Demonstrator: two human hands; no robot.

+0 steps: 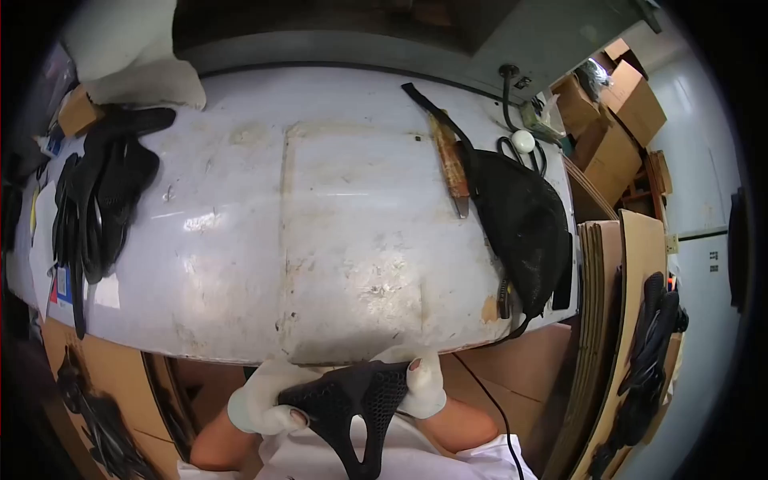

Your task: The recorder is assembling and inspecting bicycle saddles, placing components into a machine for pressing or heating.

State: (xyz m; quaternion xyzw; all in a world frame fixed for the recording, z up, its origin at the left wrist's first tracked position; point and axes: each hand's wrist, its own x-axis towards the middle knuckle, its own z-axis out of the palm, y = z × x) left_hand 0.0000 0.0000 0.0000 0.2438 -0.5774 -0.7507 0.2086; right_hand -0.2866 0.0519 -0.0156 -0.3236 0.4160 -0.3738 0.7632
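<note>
Just two hands (270, 396) (422, 388), one mesh piece (358, 394)

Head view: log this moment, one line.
left hand: holds black perforated tapered piece; right hand: same piece; black strapped fabric item: on white table

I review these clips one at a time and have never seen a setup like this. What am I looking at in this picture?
There is no robot here: a person works with their own two hands, in pale gloves that leave the thumb tips bare. The single picture comes from a wide fisheye camera on the person's head, looking down, so edges bend toward the rim.

The left hand and right hand grip a black mesh piece by its two sides, just in front of the worn white table. On the table's left lies a pile of black pieces; on its right, a black fabric item beside a tool with a brownish handle.
</note>
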